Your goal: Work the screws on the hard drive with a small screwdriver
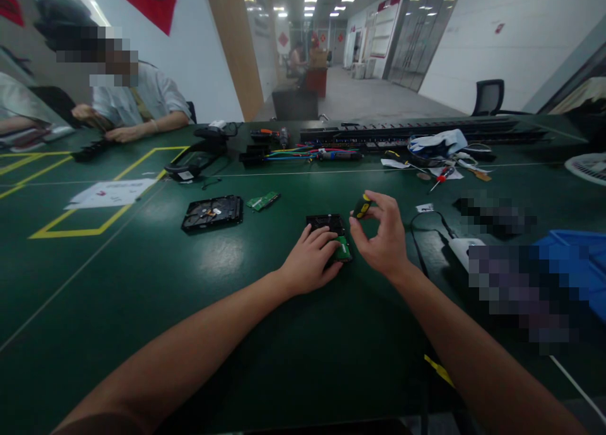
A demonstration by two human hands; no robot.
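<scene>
A black hard drive (pixel 326 221) with a green circuit board (pixel 343 250) lies on the table in front of me. My left hand (pixel 310 258) is bent over it, fingers across the top and thumb at the near edge, holding it against the table and covering part of it. My right hand (pixel 386 236) is closed on a screwdriver with a black and yellow handle (pixel 362 206), raised just right of the drive. The screwdriver's shaft and tip cannot be made out. To the left lie another hard drive (pixel 213 213) and a loose green circuit board (pixel 263 201).
Across the green table (pixel 213 321) lie a power drill (pixel 272 135), bundled wires (pixel 303 152), a red-handled screwdriver (pixel 442 177) and a white cloth (pixel 438 143). A blue bin (pixel 575 258) and a cable (pixel 416 239) are at right. A co-worker (pixel 137 100) sits at far left.
</scene>
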